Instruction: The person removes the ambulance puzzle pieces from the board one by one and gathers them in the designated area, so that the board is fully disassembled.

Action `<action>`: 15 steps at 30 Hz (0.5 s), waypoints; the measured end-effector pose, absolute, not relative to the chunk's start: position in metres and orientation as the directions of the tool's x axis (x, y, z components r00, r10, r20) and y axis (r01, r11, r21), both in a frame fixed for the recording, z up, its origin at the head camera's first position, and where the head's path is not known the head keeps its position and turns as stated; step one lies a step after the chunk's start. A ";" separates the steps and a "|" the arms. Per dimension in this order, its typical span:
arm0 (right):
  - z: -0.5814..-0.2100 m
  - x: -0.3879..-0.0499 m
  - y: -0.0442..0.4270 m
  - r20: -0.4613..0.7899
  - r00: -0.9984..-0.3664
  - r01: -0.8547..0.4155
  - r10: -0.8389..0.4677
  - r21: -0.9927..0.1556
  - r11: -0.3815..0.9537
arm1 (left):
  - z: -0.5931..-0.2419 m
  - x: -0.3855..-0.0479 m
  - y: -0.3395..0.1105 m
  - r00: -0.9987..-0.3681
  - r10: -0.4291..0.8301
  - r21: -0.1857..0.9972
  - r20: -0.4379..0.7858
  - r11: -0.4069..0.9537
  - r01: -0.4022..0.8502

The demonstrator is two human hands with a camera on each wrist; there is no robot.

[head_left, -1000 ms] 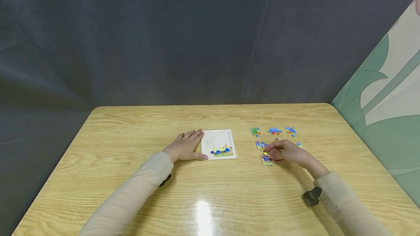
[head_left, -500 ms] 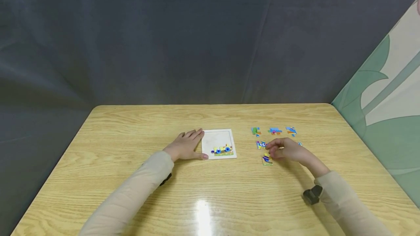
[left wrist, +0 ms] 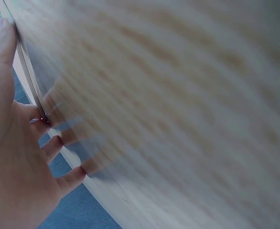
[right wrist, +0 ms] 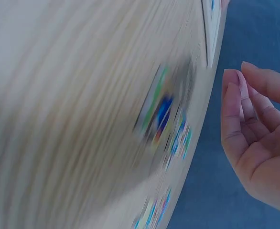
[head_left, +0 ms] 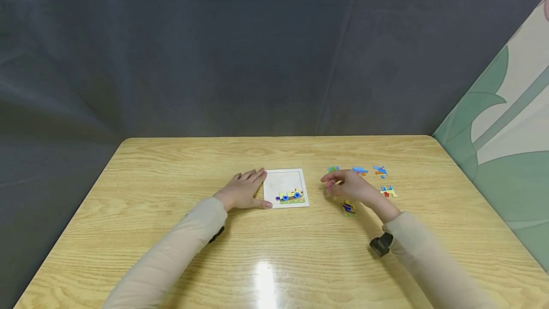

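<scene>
My left hand (head_left: 243, 190) lies with spread fingers at the left side of a white square puzzle board (head_left: 280, 180), thumb and fingertips touching its edge. Joined puzzle pieces (head_left: 291, 197) showing a yellow vehicle with blue wheels lie in the board's lower right. To the right, my right hand (head_left: 346, 186) hovers above the table with loosely bent fingers. In the right wrist view the right hand (right wrist: 262, 129) shows nothing between thumb and fingers. Just below it in the head view lies a puzzle piece (head_left: 348, 208). The hand may hide other pieces.
Loose puzzle pieces lie past the right hand: a partly covered green-and-blue piece (head_left: 333, 169), two blue-and-orange ones, one of them at the far right (head_left: 380, 171), and a yellow-and-red piece (head_left: 388, 191). A dark curtain (head_left: 274, 51) hangs behind the wooden table (head_left: 193, 166).
My right hand has moved left from over the loose pieces toward the board, uncovering the yellow-and-red piece and covering the piece with eyes. My left hand and the board stay put.
</scene>
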State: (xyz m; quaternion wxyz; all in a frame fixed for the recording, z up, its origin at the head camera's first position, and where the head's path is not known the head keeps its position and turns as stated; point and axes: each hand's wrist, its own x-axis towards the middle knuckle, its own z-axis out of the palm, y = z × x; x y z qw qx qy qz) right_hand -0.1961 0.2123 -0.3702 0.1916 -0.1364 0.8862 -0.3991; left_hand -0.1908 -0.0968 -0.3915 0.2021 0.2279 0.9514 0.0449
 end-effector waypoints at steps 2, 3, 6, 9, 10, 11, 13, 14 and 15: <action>-0.372 -0.199 0.202 -0.210 -0.888 -0.107 -0.409 -0.771 0.628 | -0.392 -0.191 -0.097 -0.814 0.452 0.178 -0.365 0.892 0.416; -0.373 -0.200 0.198 -0.204 -0.885 -0.113 -0.418 -0.777 0.619 | -0.392 -0.191 -0.097 -0.813 0.452 0.179 -0.367 0.892 0.415; -0.376 -0.203 0.184 -0.179 -0.874 -0.147 -0.452 -0.790 0.596 | -0.392 -0.192 -0.097 -0.813 0.449 0.177 -0.370 0.894 0.412; -0.379 -0.204 0.171 -0.178 -0.867 -0.147 -0.465 -0.800 0.581 | -0.393 -0.192 -0.097 -0.815 0.446 0.172 -0.370 0.895 0.411; -0.380 -0.204 0.167 -0.174 -0.865 -0.153 -0.472 -0.803 0.576 | -0.393 -0.192 -0.097 -0.816 0.445 0.172 -0.369 0.896 0.410; -0.380 -0.203 0.164 -0.173 -0.863 -0.153 -0.475 -0.806 0.572 | -0.393 -0.192 -0.097 -0.818 0.444 0.172 -0.366 0.896 0.410; -0.380 -0.203 0.157 -0.174 -0.861 -0.154 -0.478 -0.806 0.571 | -0.393 -0.193 -0.097 -0.820 0.442 0.174 -0.364 0.897 0.406; -0.380 -0.203 0.155 -0.177 -0.859 -0.153 -0.480 -0.807 0.571 | -0.393 -0.193 -0.096 -0.821 0.440 0.176 -0.364 0.898 0.403; -0.379 -0.202 0.152 -0.179 -0.858 -0.153 -0.481 -0.806 0.572 | -0.393 -0.193 -0.096 -0.822 0.438 0.178 -0.363 0.899 0.401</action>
